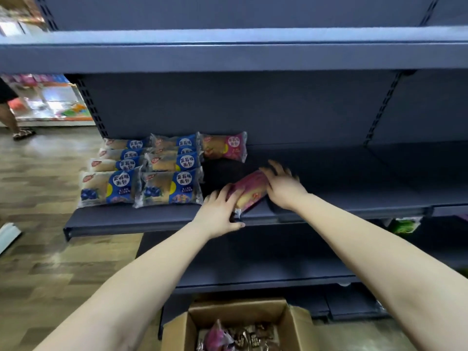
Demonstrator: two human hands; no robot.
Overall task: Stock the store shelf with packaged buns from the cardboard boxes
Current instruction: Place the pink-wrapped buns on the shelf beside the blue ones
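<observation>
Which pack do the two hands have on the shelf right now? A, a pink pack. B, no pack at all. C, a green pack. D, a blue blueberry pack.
A: the left hand holds one end of a pink pack and the right hand rests on its other end, right of the blue packs.

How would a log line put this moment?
pink pack: at shelf front | left hand: grips it | right hand: touches it | box: open

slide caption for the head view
Left hand grips, right hand touches a pink bun pack at the shelf, near blue packs; box below.
</observation>
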